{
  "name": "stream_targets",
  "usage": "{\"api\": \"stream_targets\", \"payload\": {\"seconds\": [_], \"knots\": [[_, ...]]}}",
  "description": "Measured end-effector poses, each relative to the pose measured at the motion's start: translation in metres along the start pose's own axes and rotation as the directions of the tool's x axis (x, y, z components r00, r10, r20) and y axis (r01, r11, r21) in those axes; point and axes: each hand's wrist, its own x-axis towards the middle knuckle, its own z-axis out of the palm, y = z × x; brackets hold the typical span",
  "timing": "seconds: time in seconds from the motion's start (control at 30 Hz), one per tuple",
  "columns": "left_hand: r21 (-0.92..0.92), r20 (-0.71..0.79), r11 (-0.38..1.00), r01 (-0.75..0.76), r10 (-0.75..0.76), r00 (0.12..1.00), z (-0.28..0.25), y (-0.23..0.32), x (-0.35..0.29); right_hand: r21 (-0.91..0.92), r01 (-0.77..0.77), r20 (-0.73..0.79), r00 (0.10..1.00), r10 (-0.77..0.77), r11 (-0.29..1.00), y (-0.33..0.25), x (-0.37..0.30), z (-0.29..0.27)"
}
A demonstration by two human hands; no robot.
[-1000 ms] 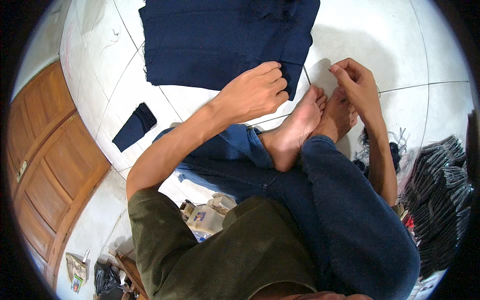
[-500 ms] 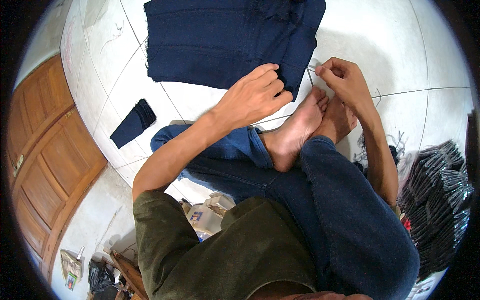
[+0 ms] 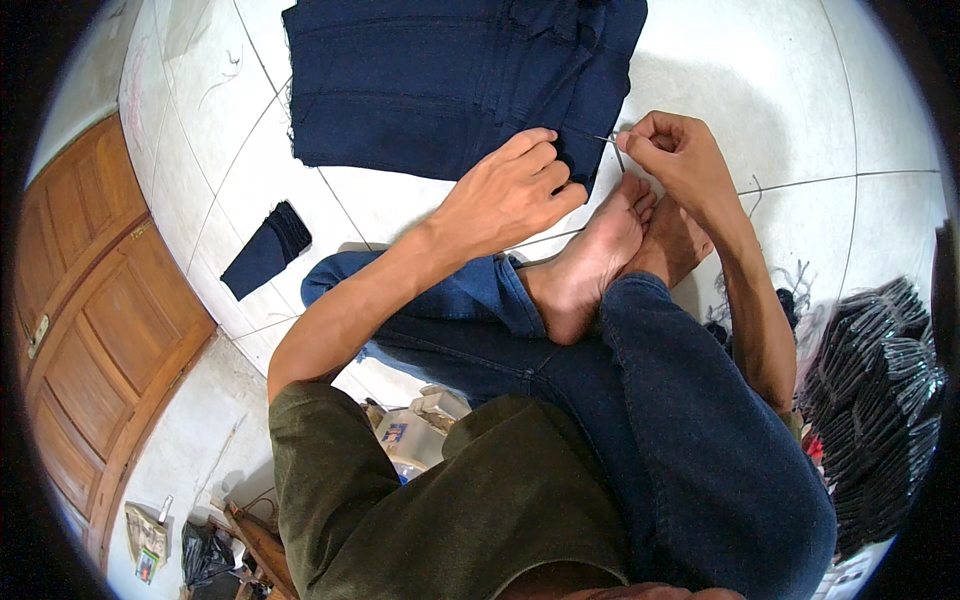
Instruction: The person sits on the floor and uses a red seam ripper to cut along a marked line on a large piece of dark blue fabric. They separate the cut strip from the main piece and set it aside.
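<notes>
A large dark navy denim piece [image 3: 390, 90] lies on the floor ahead of me, with seams across it and a frayed left edge. My left hand [image 3: 515, 190] is closed at its near right corner, fingers curled and pinching the cloth. Just right of that corner, my right hand [image 3: 665, 145] pinches a thin, needle-like metal tool [image 3: 606, 138] between thumb and forefinger. The tool's tip points left at the denim's edge. Whether thread runs from it is too fine to tell. My bare feet [image 3: 590, 265] are crossed just below the hands.
A small folded navy cloth [image 3: 266, 250] lies on the white tiles to the left. A stack of dark bundles in shiny wrapping [image 3: 875, 400] stands at the right, near some loose dark threads [image 3: 790, 298]. A wooden door [image 3: 110, 330] is at the far left.
My right hand has shifted slightly left and up, bringing the needle-like tool closer to the denim. The left hand keeps its grip on the cloth.
</notes>
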Motion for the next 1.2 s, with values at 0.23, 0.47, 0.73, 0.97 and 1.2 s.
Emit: {"api": "stream_targets", "payload": {"seconds": [0.23, 0.47, 0.73, 0.97, 1.2], "knots": [[0.004, 0.007, 1.0, 0.031, -0.031, 0.999, 0.006, -0.002, 0.001, 0.076, -0.013, -0.035, 0.999, 0.016, 0.997, 0.007, 0.001, -0.002], [0.312, -0.118, 0.945, 0.098, -0.063, 0.991, 0.001, -0.013, 0.053, 0.228, -0.115, -0.203, 0.965, 0.163, 0.967, -0.009, -0.001, -0.038], [0.264, -0.145, 0.934, 0.239, -0.206, 0.968, 0.003, -0.034, 0.081, 0.251, -0.118, -0.252, 0.95, 0.183, 0.961, -0.013, 0.003, -0.05], [0.239, -0.155, 0.958, 0.16, -0.125, 0.98, 0.014, -0.046, 0.073, 0.236, -0.112, -0.209, 0.964, 0.163, 0.965, -0.011, 0.01, -0.046], [0.31, -0.18, 0.901, 0.305, -0.26, 0.949, 0.022, -0.028, 0.084, 0.22, -0.169, -0.178, 0.961, 0.21, 0.961, -0.013, 0.015, -0.053]]}}
